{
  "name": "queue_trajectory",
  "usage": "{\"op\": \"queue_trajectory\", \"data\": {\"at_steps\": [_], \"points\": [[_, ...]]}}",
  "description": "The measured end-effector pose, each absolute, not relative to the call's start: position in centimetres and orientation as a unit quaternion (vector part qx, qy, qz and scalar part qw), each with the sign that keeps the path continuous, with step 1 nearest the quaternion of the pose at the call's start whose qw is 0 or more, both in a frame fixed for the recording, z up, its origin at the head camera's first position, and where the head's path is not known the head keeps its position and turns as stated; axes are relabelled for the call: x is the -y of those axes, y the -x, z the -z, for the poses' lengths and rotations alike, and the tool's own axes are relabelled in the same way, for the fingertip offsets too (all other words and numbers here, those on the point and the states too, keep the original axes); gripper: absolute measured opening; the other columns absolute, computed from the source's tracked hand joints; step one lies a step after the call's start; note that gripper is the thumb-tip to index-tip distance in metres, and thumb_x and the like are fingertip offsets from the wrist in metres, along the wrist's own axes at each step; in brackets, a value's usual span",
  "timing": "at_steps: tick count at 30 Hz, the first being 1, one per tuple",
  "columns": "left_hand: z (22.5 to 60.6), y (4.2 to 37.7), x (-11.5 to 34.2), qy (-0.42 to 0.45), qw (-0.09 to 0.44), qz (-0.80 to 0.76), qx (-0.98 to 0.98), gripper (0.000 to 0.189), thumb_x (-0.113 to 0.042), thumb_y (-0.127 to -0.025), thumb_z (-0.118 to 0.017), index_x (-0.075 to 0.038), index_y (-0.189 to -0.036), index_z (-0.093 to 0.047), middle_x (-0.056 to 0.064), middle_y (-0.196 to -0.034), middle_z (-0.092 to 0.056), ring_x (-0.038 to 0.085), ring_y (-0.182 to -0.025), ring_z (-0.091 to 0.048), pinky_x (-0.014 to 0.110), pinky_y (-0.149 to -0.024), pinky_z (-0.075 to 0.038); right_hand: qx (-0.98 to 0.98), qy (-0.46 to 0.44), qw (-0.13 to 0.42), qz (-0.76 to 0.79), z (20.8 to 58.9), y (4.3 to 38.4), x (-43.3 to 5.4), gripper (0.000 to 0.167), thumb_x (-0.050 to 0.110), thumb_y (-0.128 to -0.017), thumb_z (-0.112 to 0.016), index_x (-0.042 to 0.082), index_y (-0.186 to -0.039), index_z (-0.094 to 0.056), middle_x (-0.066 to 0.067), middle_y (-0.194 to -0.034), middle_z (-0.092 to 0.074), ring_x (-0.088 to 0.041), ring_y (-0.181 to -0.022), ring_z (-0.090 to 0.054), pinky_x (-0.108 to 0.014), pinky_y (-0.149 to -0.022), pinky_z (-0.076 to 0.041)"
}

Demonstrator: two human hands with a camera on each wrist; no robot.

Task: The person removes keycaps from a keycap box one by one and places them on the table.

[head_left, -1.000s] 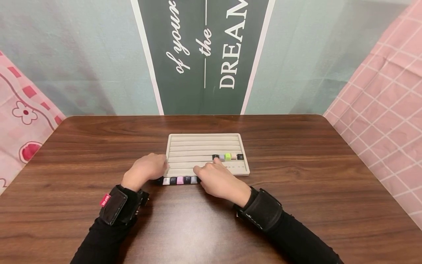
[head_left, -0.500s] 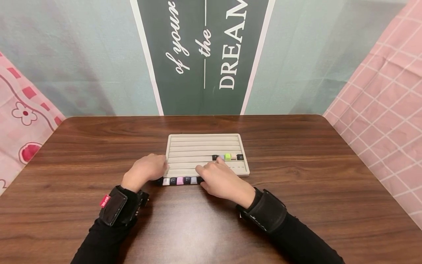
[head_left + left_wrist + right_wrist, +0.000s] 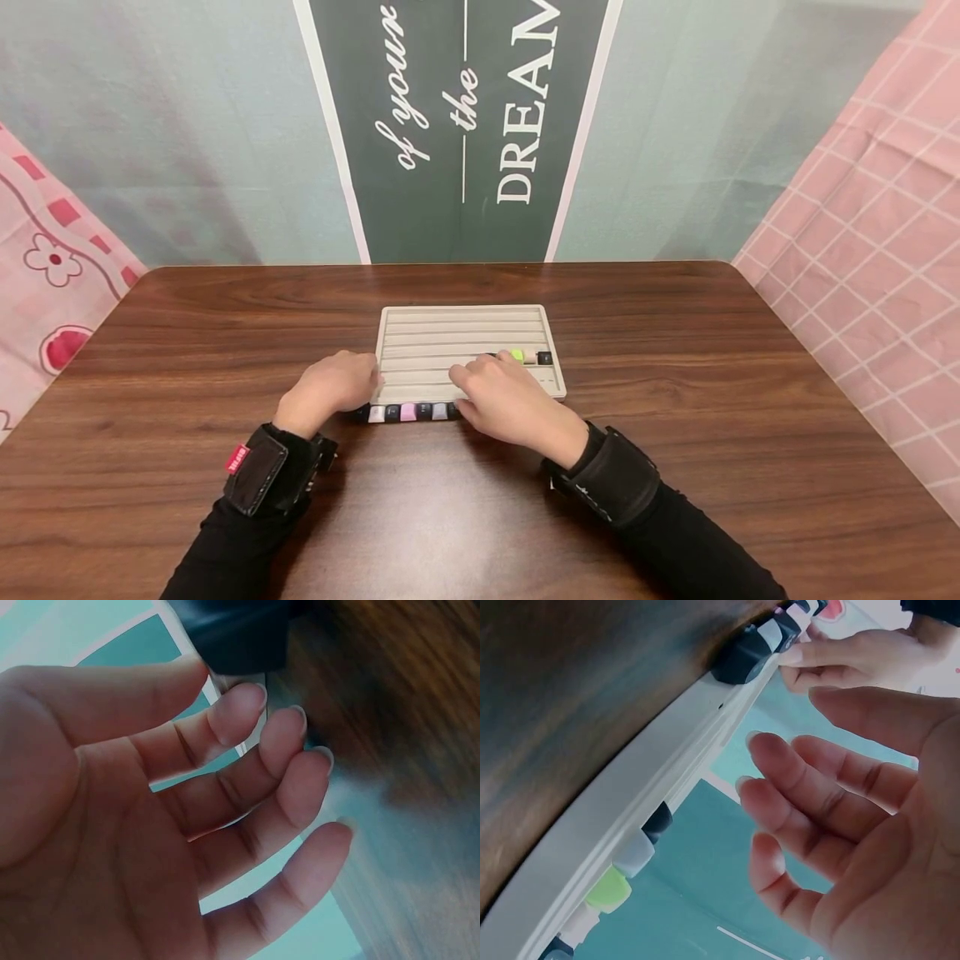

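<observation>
A cream ridged tray (image 3: 420, 340) lies on the table, with a row of black, white, pink and grey keycaps along its near edge, including a pink keycap (image 3: 408, 412). My left hand (image 3: 333, 387) stays at the tray's left side, thumb and index fingertips meeting at its corner beside a black keycap (image 3: 236, 637). In the right wrist view my right hand (image 3: 840, 802) has loosely bent fingers, thumb apart from them, nothing between. It hovers over the tray's near right part, close to the black end keycap (image 3: 742, 656) of the row.
More keycaps sit in a tray groove on the right, among them a lime green keycap (image 3: 517, 356) and a black keycap (image 3: 545, 358). The brown wooden table (image 3: 660, 400) extends around the tray. Patterned cloths (image 3: 870, 208) hang behind and beside it.
My right hand has shifted slightly right along the row, now covering the grey keycap in the tray and uncovering more of the row's right end. The left hand and tray hold still.
</observation>
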State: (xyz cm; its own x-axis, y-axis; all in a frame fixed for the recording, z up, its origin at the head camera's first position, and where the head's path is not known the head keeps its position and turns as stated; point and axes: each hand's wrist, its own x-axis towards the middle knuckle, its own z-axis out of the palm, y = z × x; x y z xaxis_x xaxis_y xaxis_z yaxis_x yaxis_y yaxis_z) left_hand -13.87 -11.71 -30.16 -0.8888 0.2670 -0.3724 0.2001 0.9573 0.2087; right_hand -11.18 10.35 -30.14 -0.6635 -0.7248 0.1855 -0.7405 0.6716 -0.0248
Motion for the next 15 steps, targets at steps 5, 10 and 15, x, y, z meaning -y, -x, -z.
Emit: {"op": "queue_trajectory", "data": {"at_steps": [5, 10, 15], "points": [[30.2, 13.9, 11.8, -0.125, 0.201, -0.084, -0.968, 0.019, -0.016, -0.092, -0.044, -0.007, -0.077, -0.052, 0.006, -0.072, -0.049, 0.021, -0.068, -0.046, 0.037, -0.063, -0.039, 0.913, -0.394, 0.089, -0.049, 29.9, 11.7, -10.6, 0.016, 0.018, -0.079, -0.068, 0.010, -0.077, -0.054, 0.002, -0.065, -0.055, -0.020, -0.069, -0.057, -0.033, -0.059, -0.038], [30.1, 13.9, 11.8, -0.125, 0.202, -0.086, -0.967, 0.019, -0.016, -0.093, -0.044, -0.007, -0.078, -0.052, 0.006, -0.071, -0.049, 0.021, -0.068, -0.045, 0.037, -0.062, -0.038, 0.915, -0.387, 0.097, -0.052, 29.8, 12.3, -10.9, 0.017, 0.017, -0.079, -0.068, 0.010, -0.075, -0.053, 0.001, -0.065, -0.055, -0.020, -0.070, -0.057, -0.035, -0.060, -0.040], [30.1, 13.9, 11.8, -0.125, 0.201, -0.084, -0.968, 0.019, -0.016, -0.092, -0.044, -0.007, -0.079, -0.053, 0.007, -0.072, -0.049, 0.022, -0.068, -0.046, 0.037, -0.062, -0.038, 0.918, -0.384, 0.087, -0.057, 29.7, 12.6, -11.1, 0.015, 0.015, -0.079, -0.068, 0.009, -0.075, -0.054, 0.001, -0.067, -0.054, -0.020, -0.070, -0.056, -0.033, -0.058, -0.038]]}}
